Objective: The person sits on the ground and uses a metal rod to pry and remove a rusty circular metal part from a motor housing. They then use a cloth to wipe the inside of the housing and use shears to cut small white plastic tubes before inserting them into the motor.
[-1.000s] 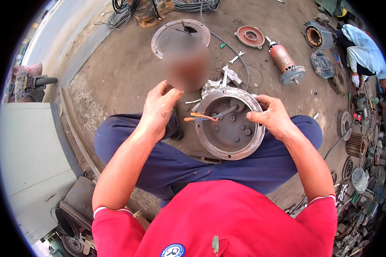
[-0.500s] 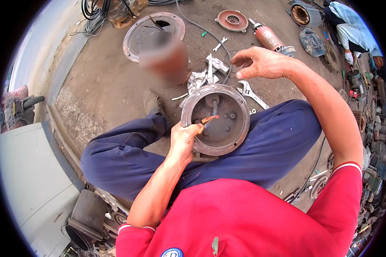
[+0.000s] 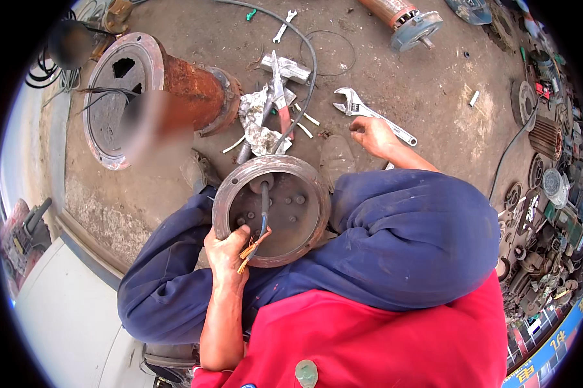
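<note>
My left hand (image 3: 228, 253) grips the near left rim of a round, dished metal motor end cover (image 3: 318, 204), thumb on top. The cover leans on my lap. A cable (image 3: 265, 200) comes through its inner wall, and its stripped copper ends (image 3: 256, 244) lie by my left thumb. My right hand (image 3: 377, 137) is beyond my right knee, fingers curled in, close by the handle of an adjustable wrench (image 3: 385, 124) on the ground. What those fingers hold, if anything, is hidden.
Ahead lie red-handled pliers (image 3: 281, 103), a crumpled white rag (image 3: 259, 126) and a small open-end wrench (image 3: 285, 26). A rusty flanged motor housing (image 3: 194, 90) lies at left, partly blurred. A rotor (image 3: 404, 22) lies far right. Several metal parts (image 3: 547, 252) crowd the right edge.
My right hand has come down toward the ground, its fingers going from spread to curled. The view has shifted, and my left hand still holds the cover. The rusty housing now appears tipped over.
</note>
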The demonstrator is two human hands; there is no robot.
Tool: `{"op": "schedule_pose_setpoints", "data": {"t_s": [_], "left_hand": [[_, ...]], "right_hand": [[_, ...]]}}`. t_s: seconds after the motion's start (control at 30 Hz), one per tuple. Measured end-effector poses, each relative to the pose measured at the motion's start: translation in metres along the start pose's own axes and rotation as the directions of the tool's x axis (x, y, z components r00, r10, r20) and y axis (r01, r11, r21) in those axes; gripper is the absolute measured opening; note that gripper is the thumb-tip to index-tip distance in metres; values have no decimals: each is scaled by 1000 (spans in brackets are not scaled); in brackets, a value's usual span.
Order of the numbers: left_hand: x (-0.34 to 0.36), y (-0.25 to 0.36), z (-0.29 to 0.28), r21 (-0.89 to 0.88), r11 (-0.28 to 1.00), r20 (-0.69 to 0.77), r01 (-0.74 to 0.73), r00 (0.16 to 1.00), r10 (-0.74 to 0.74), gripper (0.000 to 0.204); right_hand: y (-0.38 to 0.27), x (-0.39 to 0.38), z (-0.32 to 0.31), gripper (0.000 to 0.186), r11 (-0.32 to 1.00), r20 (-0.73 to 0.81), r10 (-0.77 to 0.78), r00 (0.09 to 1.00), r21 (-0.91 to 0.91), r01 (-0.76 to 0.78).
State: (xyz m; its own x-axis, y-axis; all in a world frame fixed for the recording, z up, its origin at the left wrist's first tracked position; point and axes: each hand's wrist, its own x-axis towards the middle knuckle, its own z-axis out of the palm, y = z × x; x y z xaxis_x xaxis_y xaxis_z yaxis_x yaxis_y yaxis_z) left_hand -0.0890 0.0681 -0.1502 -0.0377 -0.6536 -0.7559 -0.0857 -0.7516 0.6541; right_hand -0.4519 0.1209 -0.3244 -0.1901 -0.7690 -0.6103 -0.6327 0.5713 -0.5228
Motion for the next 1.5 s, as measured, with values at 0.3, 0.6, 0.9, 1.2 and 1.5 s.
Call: {"op": "schedule_pose_setpoints", "data": {"t_s": [0.3,0.6,0.9,1.2,1.5], "left_hand": [[16,24,-5,-127,991,-137,36,989,-54,46],[14,30,1,-274,961,-77,-16,997,-5,28],[3,39,4,-344,938,-32,-48,999,39,33],[0,63,21,-485,868,53,-106,987,149,37],[14,68,24,-583,797,89,-156,963,254,34]], "right_hand": [[-47,54,54,25,906,90,122,988,-416,-75],[-30,67,71,38,930,35,190,981,-326,-168],[-16,51,55,27,996,-326,86,942,7,-88],[-76,43,-68,16,833,-366,83,927,536,137],[-225,-26,-181,23,798,-301,-243,922,477,367]]}}
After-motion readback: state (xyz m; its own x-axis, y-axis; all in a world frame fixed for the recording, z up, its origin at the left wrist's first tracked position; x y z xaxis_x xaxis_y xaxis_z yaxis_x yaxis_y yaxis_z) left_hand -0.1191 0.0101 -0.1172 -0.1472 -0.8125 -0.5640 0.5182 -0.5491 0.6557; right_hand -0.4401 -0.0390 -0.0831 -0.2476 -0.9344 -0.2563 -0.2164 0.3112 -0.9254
